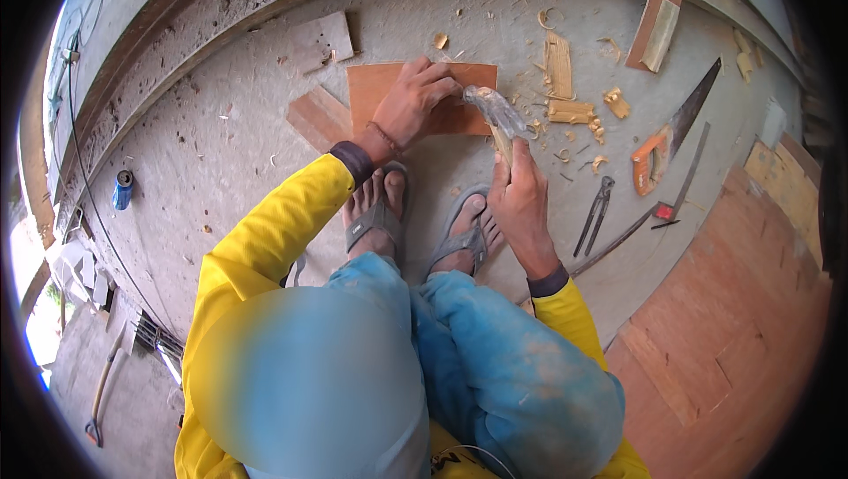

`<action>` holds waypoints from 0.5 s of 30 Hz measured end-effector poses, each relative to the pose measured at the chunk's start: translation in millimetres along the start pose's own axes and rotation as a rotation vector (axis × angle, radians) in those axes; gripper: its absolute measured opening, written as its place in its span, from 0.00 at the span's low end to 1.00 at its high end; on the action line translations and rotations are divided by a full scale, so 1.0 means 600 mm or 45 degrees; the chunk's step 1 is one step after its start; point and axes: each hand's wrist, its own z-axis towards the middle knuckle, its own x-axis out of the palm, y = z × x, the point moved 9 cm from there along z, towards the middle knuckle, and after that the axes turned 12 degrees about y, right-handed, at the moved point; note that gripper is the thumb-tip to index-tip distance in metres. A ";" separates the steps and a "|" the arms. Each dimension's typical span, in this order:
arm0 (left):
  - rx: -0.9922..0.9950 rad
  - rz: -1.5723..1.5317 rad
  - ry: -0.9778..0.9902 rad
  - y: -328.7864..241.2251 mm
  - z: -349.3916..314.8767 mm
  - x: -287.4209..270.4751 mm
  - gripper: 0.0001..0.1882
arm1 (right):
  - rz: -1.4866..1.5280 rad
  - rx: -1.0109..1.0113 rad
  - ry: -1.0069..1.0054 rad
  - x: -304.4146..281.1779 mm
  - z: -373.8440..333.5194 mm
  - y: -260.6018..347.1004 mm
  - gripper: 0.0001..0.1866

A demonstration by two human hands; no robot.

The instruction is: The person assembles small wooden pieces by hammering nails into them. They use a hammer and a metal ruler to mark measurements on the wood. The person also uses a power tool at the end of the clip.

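Nearest the person, two grey sandals (378, 224) stand on rough concrete floor (265, 214), a strip of which separates them from the reddish-brown board (371, 95). The right hand (519, 187), just off the board's near right corner, has its fingers closed around the pale handle of a tool (502, 145); the tool's shiny greyish head, blurred, is beside the board's right edge. The left hand (413, 108) lies over the middle of this flat, straight-edged board, fingers bent together; whether they pinch anything cannot be told.

Right of the board and nearer the person spreads a broad, smooth plywood sheet (733, 302). Dark metal pincers (594, 216) lie between it and the board, handles slightly parted. Farther right is a saw (654, 161), orange-handled with a tapering blade. Thin, curled wood shavings (565, 112) litter the concrete just right of the board. Well left of it, with open concrete between, stands a blue cylindrical can (123, 189), contents hidden. Beyond the board's far left corner is a grey flat piece (322, 41), pierced by small holes.
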 end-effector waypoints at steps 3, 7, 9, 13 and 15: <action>0.019 -0.017 -0.014 0.008 -0.003 0.001 0.09 | 0.024 0.010 0.008 -0.007 0.002 0.011 0.17; -0.020 -0.051 -0.014 0.004 0.001 -0.006 0.08 | -0.017 -0.251 -0.096 -0.026 -0.023 0.038 0.17; -0.036 -0.056 0.003 0.003 0.005 -0.006 0.07 | -0.065 -0.197 -0.069 -0.011 -0.013 0.028 0.17; -0.006 -0.076 -0.063 0.005 0.002 -0.010 0.07 | -0.078 0.014 0.002 0.013 -0.003 -0.004 0.18; 0.024 -0.094 -0.114 -0.002 0.002 -0.017 0.07 | -0.076 -0.072 -0.046 0.001 -0.008 0.014 0.17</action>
